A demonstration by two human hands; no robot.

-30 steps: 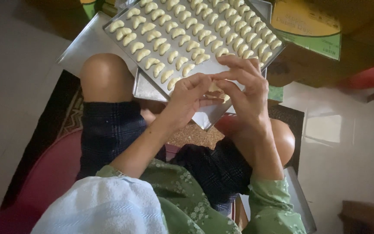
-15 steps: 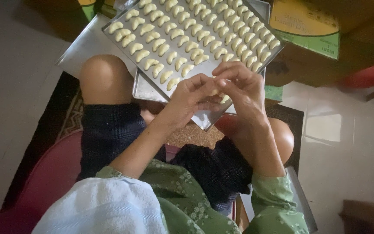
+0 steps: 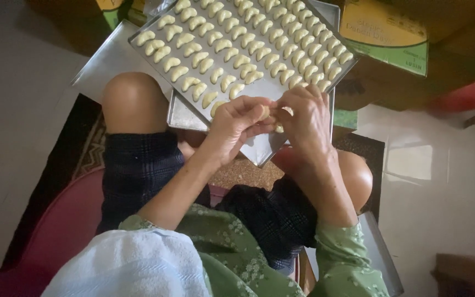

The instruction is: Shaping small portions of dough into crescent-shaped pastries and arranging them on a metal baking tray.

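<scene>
A metal baking tray (image 3: 260, 148) rests tilted over my knees, filled with rows of several pale crescent-shaped dough pieces (image 3: 232, 52). My left hand (image 3: 236, 125) and my right hand (image 3: 303, 118) meet over the tray's near corner. Between the fingertips of both hands is a small piece of pale dough (image 3: 270, 113), pinched from both sides. The near corner of the tray below my hands is bare metal.
A second metal tray (image 3: 178, 114) lies under the first. A yellow and green carton (image 3: 383, 33) stands at the back right, a red object (image 3: 463, 96) beside it. A patterned mat (image 3: 92, 148) and pale floor tiles (image 3: 430, 187) lie below my knees.
Both hands have stayed together over the tray's near corner, fingers shifting slightly as they work the dough piece. The view has shifted a little.
</scene>
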